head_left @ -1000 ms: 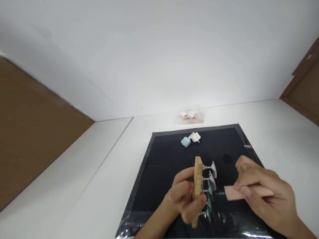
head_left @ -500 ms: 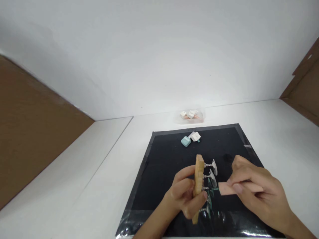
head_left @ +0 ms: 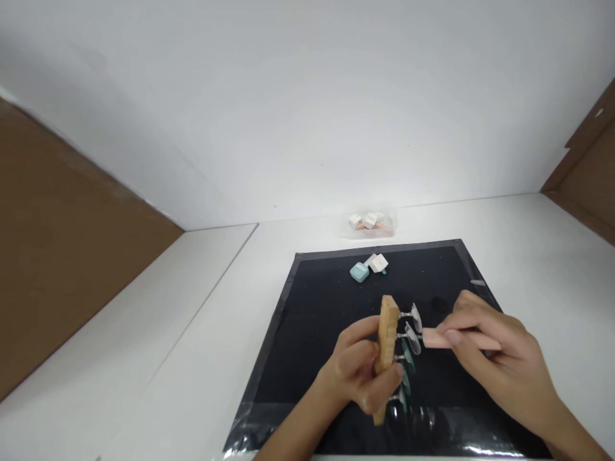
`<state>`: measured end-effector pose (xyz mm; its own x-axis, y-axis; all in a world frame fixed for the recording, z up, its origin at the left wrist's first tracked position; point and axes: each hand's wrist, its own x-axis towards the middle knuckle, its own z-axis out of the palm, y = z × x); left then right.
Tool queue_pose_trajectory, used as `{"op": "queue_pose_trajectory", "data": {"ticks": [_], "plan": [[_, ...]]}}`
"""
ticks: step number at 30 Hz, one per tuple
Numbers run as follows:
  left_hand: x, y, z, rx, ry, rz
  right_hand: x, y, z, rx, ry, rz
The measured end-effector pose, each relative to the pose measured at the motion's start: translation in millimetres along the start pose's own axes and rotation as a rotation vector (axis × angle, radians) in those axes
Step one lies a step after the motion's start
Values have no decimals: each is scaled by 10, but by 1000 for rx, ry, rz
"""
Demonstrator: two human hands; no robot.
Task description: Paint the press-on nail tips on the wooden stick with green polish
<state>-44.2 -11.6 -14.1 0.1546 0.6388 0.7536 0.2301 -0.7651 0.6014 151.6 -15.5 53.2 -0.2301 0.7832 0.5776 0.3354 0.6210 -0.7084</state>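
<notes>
My left hand (head_left: pixel 358 371) is closed around a narrow wooden stand (head_left: pixel 387 333), held upright over the black mat. Short metal stems stick out of its right side, carrying several curved false nails: pale ones (head_left: pixel 412 338) toward the top and green ones (head_left: pixel 408 356) lower down. Between thumb and fingers, my right hand (head_left: pixel 494 358) pinches a nail polish brush with a flat pink handle (head_left: pixel 437 338). The brush's thin tip points left at the second pale nail from the top; whether it touches cannot be made out.
Under my hands lies a black mat (head_left: pixel 327 301) with shiny taped edges. Toward its back sit a teal square bottle (head_left: pixel 359 272) and a white cube-shaped piece (head_left: pixel 379 263). Behind the mat, a clear tray (head_left: pixel 368 234) holds white cubes and pink pieces. Brown panels stand on both sides.
The brush in my right hand has moved up, from beside the green nails to the second pale nail, and its handle has levelled. The wooden stand has shifted slightly right.
</notes>
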Motion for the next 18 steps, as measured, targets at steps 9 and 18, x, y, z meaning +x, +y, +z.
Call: {"op": "queue_pose_trajectory", "data": {"ticks": [9,18], "plan": [[-51,0,38,-183,125,-213,37,-16,-18,146,-76,-27],[193,103,208,-955,-154,-577,-51,27,0,76,118,-91]]}}
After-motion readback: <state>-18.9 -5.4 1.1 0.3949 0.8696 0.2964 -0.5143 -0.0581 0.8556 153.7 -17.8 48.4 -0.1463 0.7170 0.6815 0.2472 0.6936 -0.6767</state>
